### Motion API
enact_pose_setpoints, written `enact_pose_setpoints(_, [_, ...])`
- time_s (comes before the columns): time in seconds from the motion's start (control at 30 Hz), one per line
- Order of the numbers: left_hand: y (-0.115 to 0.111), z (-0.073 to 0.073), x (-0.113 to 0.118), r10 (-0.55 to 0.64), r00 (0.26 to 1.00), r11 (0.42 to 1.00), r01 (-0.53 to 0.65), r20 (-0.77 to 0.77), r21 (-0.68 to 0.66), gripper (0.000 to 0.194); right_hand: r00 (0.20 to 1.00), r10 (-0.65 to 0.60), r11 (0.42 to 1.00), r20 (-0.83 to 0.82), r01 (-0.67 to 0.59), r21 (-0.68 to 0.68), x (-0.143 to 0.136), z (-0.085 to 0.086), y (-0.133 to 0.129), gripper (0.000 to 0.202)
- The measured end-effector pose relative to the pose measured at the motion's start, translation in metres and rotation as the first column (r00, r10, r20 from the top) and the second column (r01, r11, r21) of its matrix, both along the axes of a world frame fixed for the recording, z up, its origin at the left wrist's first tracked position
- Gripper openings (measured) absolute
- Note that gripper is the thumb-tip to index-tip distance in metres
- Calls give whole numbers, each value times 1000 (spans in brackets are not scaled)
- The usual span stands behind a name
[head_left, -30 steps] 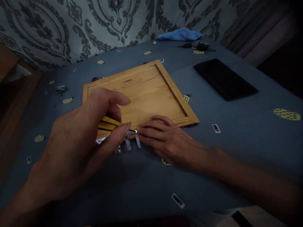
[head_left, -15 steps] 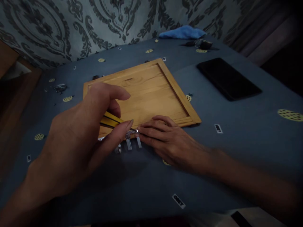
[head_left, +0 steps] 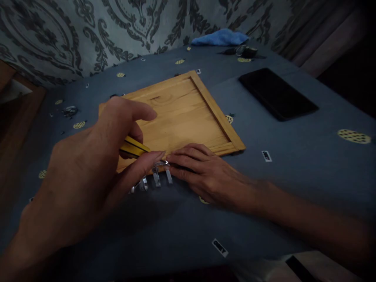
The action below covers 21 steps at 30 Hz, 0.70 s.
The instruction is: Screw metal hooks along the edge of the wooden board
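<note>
Pinching yellow tool (head_left: 134,147) in left hand (head_left: 85,168), resting right hand (head_left: 210,176) on near edge of wooden panel (head_left: 179,113), with fingers together, grip unclear!

The panel (head_left: 188,113) lies on the tabletop (head_left: 182,243), with small strips (head_left: 156,179) at its near edge, between the left hand (head_left: 79,172) and the right hand (head_left: 211,176). A phone (head_left: 277,94) lies right of the panel, a small bundle (head_left: 69,111) left. Far right, a cloth (head_left: 221,38) lies behind a small object (head_left: 249,52).
</note>
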<state>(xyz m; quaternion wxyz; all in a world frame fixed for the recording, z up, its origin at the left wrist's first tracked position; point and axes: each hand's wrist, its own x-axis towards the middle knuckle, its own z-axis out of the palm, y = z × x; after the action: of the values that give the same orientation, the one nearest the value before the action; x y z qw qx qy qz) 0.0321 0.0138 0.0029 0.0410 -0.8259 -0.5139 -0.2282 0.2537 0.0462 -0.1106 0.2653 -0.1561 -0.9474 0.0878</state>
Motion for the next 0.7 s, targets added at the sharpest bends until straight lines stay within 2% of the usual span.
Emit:
enact_pose_setpoints(0.27, [0, 0, -2, 8, 997, 999, -4, 77, -54, 41, 1000, -4, 1000, 16, 4, -22, 0, -2, 0, 37])
enact_pose_setpoints(0.37, [0, -1, 2, 57, 985, 990, -33, 165, -140, 46, 1000, -2, 1000, 24, 3, -30, 0, -1, 0, 36])
enact_pose_setpoints(0.47, [0, -1, 5, 78, 964, 985, -35, 255, -171, 44, 1000, 8, 1000, 22, -8, -31, 0, 0, 1, 35])
enact_pose_setpoints(0.6, [2, -2, 6, -21, 937, 983, 83, 348, -162, 46, 1000, 17, 1000, 20, -17, -19, 0, -1, 1, 37])
enact_pose_setpoints(0.7, [4, -3, 4, -70, 949, 983, 118, 307, -139, 46, 999, 5, 1000, 32, -4, -14, 0, -1, 1, 37])
